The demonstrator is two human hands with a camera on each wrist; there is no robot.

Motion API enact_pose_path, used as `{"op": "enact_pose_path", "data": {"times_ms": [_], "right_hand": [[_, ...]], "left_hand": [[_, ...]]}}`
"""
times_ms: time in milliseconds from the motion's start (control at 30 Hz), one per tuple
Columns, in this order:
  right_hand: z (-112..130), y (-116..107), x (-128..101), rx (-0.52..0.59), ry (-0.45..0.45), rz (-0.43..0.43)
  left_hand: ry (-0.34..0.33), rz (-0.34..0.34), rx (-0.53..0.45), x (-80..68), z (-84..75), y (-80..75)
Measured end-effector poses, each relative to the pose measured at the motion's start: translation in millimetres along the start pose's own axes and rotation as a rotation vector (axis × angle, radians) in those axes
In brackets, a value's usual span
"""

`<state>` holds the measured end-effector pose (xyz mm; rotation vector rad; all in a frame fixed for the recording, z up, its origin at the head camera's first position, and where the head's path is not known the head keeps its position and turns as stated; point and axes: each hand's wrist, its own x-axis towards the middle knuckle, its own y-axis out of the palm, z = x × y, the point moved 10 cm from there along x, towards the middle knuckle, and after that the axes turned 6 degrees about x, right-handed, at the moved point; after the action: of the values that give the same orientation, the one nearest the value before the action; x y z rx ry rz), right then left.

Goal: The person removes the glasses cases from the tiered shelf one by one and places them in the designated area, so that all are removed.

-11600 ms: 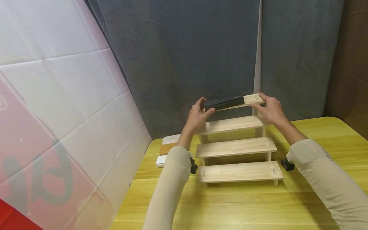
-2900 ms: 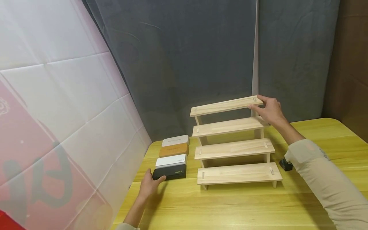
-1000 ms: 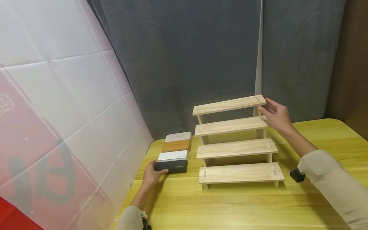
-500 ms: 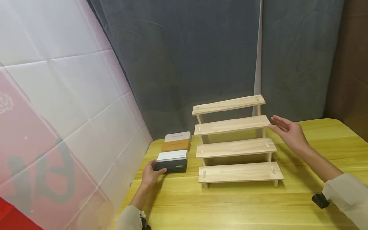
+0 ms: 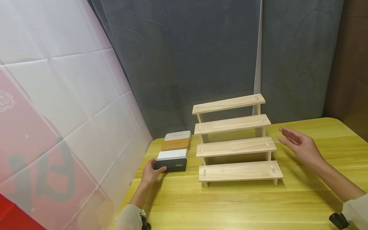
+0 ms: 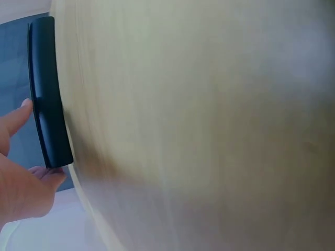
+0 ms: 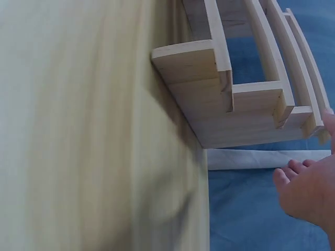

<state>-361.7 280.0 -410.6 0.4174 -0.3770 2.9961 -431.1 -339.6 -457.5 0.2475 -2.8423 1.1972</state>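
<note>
My right hand (image 5: 302,145) has let go of the stepped wooden rack (image 5: 235,147) and hovers open right of it, while my left hand (image 5: 150,172) grips the black case (image 5: 172,165) left of it on the bench (image 5: 244,204).

Black case (image 5: 171,165), flat on worktop (image 5: 230,204).
Long, dark, rectangular; nearest of four-case row, left of stepped wooden rack (image 5: 235,143).

Table: I see a yellow wooden table (image 5: 244,204) filling the lower right of the head view.
Rack: a four-step wooden rack (image 5: 234,147) stands at centre frame, feet on the tabletop.
Cases: left of the rack I count four cases in a row running away from me: black case (image 5: 172,165) nearest, white case (image 5: 172,154), brown case (image 5: 175,144), pale grey case (image 5: 177,135) farthest.
</note>
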Motion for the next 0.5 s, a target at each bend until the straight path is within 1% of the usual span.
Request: {"op": "enact_pose_path", "data": {"times_ms": [133, 233, 367, 500], "right_hand": [[-4, -2, -9, 0.040, -0.023, 0.028], [-7, -5, -16, 0.049, -0.034, 0.040], [-10, -11, -25, 0.059, -0.049, 0.044], [-11, -12, -32, 0.075, -0.080, 0.058]], "left_hand": [[-0.002, -0.014, -0.075, -1.6, 1.6, -5.8], [0.016, -0.034, -0.126, -4.1, -0.4, -11.6], [0.062, -0.055, -0.201, -5.9, -7.2, -16.4], [0.112, -0.062, -0.273, -7.4, -15.7, -17.1]]}}
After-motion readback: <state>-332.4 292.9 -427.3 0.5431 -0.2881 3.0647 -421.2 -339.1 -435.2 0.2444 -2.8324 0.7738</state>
